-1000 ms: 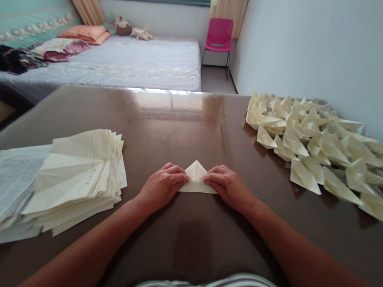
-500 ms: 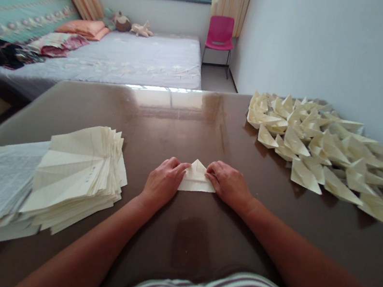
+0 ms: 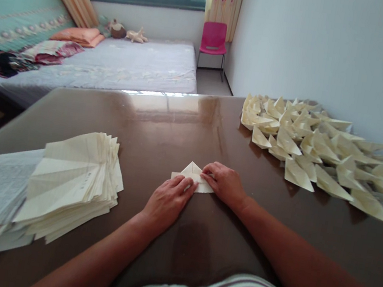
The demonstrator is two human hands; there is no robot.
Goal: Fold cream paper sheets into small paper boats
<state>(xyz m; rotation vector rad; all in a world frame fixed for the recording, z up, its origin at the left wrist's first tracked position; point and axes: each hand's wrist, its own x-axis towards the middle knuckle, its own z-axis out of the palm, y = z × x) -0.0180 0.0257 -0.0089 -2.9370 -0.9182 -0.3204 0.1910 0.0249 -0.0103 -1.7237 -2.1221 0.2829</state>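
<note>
The worktop point(image 3: 149, 131) is smooth and glossy, with mirrored reflections; the folded sheet point(image 3: 191, 168), sheet stack point(image 3: 68, 177) and heaped folded pieces point(image 3: 323, 147) are matt paper; the chair point(image 3: 214, 32) looks smooth plastic on metal legs point(image 3: 222, 68), the bedsheet point(image 3: 157, 59) matt cloth

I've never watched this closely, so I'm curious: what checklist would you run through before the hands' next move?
1. Left hand on the folded paper: ok, covering its near left part.
2. Right hand touching the paper: ok, at its right side.
3. Paper resting on the table: ok.
4. Folds pressed flat: cannot tell, partly covered.
5. Paper stack apart from both hands: ok.
6. Boat-shaped paper folds apart from right hand: ok.
</note>
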